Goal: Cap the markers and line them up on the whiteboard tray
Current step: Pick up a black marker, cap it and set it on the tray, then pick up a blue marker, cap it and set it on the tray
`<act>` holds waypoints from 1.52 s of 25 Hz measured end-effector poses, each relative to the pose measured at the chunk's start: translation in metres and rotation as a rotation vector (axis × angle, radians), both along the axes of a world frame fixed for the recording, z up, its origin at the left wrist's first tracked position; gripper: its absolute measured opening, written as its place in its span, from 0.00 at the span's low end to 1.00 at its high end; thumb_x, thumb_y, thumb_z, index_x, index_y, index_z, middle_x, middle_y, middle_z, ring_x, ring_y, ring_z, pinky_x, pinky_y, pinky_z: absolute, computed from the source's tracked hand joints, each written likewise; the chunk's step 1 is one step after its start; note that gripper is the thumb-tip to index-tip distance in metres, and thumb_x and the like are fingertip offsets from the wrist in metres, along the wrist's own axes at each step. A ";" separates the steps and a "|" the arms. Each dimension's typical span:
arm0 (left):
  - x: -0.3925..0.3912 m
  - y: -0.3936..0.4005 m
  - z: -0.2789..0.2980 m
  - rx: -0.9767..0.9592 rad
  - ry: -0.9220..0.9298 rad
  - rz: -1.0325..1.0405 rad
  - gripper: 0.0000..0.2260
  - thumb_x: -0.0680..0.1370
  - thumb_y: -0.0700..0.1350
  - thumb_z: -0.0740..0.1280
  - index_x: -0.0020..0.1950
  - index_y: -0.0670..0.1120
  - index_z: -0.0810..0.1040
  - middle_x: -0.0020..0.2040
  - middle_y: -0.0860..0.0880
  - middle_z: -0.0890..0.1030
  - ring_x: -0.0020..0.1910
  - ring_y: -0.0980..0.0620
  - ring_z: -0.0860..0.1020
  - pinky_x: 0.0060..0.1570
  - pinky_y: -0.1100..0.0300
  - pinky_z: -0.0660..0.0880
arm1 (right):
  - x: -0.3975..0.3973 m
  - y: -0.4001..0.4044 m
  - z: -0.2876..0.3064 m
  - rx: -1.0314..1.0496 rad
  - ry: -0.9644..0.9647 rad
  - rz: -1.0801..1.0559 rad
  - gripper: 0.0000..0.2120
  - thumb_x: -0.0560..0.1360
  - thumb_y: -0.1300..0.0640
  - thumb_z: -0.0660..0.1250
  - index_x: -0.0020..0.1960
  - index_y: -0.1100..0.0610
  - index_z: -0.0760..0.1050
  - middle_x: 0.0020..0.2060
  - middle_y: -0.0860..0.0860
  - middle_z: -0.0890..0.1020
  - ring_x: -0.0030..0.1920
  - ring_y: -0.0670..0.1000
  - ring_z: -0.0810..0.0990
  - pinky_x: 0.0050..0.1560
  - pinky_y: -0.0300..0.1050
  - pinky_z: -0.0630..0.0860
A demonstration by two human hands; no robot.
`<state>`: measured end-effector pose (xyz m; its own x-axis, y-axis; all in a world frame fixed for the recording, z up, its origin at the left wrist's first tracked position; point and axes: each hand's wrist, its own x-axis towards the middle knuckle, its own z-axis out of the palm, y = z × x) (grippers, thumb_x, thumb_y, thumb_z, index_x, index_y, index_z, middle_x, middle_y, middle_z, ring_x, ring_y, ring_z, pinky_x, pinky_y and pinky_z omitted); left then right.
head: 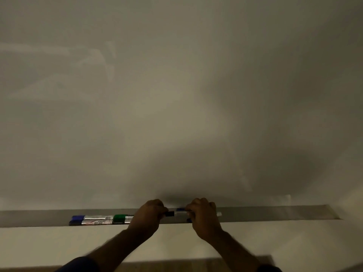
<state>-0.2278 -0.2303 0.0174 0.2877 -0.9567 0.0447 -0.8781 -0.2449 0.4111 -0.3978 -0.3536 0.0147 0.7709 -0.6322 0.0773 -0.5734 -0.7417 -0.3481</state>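
From the head view, over the whiteboard tray (275,214), the left hand (149,214) pinches a black cap (170,213) and the right hand (202,214) grips the marker (181,213) barrel: light, stiff, probably slick plastic, best held mid-barrel.

2 bare forearms come up from the bottom edge of the view, each ending in an uncovered hand, the left hand (149,215) and the right hand (203,214). No rings, watch or bracelets show on either wrist, though the light is dim. Low on the left arm sits a dark blue sleeve (78,265), pushed or cut off near the elbow. At the right arm's lower end there is a darker sleeve edge (269,268), possibly the same blue garment; it is too shadowed and blurred to say. Both forearms look slim, their outlines softened by blur.
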 end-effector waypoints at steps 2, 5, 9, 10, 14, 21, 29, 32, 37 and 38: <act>0.002 0.003 -0.012 0.034 -0.005 0.023 0.13 0.77 0.43 0.63 0.60 0.51 0.78 0.56 0.51 0.78 0.55 0.53 0.74 0.54 0.62 0.71 | 0.004 0.002 -0.010 -0.014 0.044 0.018 0.11 0.78 0.57 0.59 0.55 0.48 0.78 0.53 0.48 0.78 0.57 0.53 0.71 0.57 0.50 0.62; 0.004 0.004 -0.023 0.042 0.006 0.043 0.13 0.77 0.44 0.65 0.62 0.51 0.77 0.59 0.53 0.77 0.57 0.54 0.73 0.57 0.62 0.70 | 0.001 -0.002 -0.021 -0.023 0.094 0.017 0.11 0.78 0.56 0.59 0.55 0.49 0.78 0.52 0.48 0.78 0.57 0.54 0.70 0.57 0.50 0.62; 0.009 0.002 -0.032 0.045 -0.062 0.015 0.14 0.78 0.42 0.63 0.62 0.51 0.77 0.58 0.51 0.78 0.57 0.53 0.72 0.56 0.61 0.70 | -0.003 -0.010 -0.029 -0.012 0.106 -0.001 0.12 0.79 0.53 0.59 0.57 0.47 0.77 0.52 0.48 0.78 0.58 0.54 0.69 0.56 0.50 0.62; 0.010 0.001 -0.034 0.058 -0.097 -0.006 0.14 0.78 0.41 0.61 0.61 0.51 0.77 0.58 0.51 0.78 0.57 0.52 0.72 0.55 0.61 0.70 | -0.001 -0.011 -0.030 -0.009 0.104 0.002 0.12 0.78 0.52 0.59 0.57 0.47 0.78 0.52 0.49 0.78 0.59 0.54 0.69 0.56 0.50 0.62; 0.009 -0.005 -0.039 0.110 -0.198 -0.080 0.13 0.79 0.42 0.59 0.59 0.50 0.78 0.56 0.49 0.79 0.56 0.49 0.72 0.54 0.58 0.70 | 0.009 -0.006 -0.038 -0.032 0.070 0.068 0.11 0.78 0.52 0.60 0.53 0.51 0.80 0.49 0.52 0.78 0.57 0.57 0.71 0.54 0.51 0.64; 0.014 -0.005 -0.045 0.121 -0.212 -0.099 0.12 0.79 0.42 0.59 0.57 0.50 0.79 0.54 0.49 0.79 0.55 0.49 0.73 0.54 0.58 0.69 | 0.009 0.006 -0.050 -0.100 -0.035 0.100 0.09 0.74 0.58 0.64 0.51 0.51 0.81 0.44 0.52 0.79 0.51 0.59 0.75 0.49 0.52 0.69; 0.013 -0.008 -0.041 0.104 -0.194 -0.097 0.12 0.79 0.41 0.59 0.57 0.51 0.79 0.53 0.50 0.79 0.55 0.50 0.73 0.53 0.59 0.69 | 0.005 -0.002 -0.052 -0.011 -0.066 0.095 0.10 0.76 0.54 0.60 0.51 0.51 0.79 0.48 0.48 0.81 0.55 0.54 0.73 0.55 0.49 0.66; 0.007 -0.007 -0.029 0.081 -0.246 -0.138 0.08 0.73 0.42 0.70 0.49 0.53 0.82 0.47 0.52 0.82 0.47 0.52 0.78 0.44 0.61 0.75 | -0.001 -0.009 -0.049 0.002 -0.112 0.078 0.08 0.76 0.54 0.60 0.49 0.50 0.78 0.47 0.47 0.81 0.54 0.53 0.74 0.53 0.48 0.68; -0.009 -0.024 -0.022 0.032 -0.315 -0.267 0.11 0.67 0.49 0.75 0.47 0.54 0.81 0.39 0.55 0.80 0.36 0.56 0.77 0.33 0.64 0.75 | -0.020 -0.031 -0.041 -0.062 -0.080 -0.043 0.06 0.74 0.57 0.64 0.48 0.53 0.80 0.44 0.51 0.82 0.51 0.57 0.77 0.51 0.53 0.72; -0.011 -0.031 -0.022 0.058 -0.322 -0.264 0.11 0.69 0.48 0.73 0.51 0.53 0.80 0.41 0.53 0.81 0.39 0.54 0.78 0.37 0.61 0.76 | -0.023 -0.034 -0.040 -0.070 -0.052 -0.059 0.07 0.74 0.58 0.65 0.49 0.53 0.80 0.45 0.52 0.82 0.52 0.57 0.77 0.52 0.54 0.72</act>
<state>-0.2391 -0.2612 -0.0042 0.0126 -0.9993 0.0359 -0.9952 -0.0090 0.0971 -0.4205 -0.3876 -0.0252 0.7263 -0.6680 0.1622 -0.5992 -0.7308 -0.3270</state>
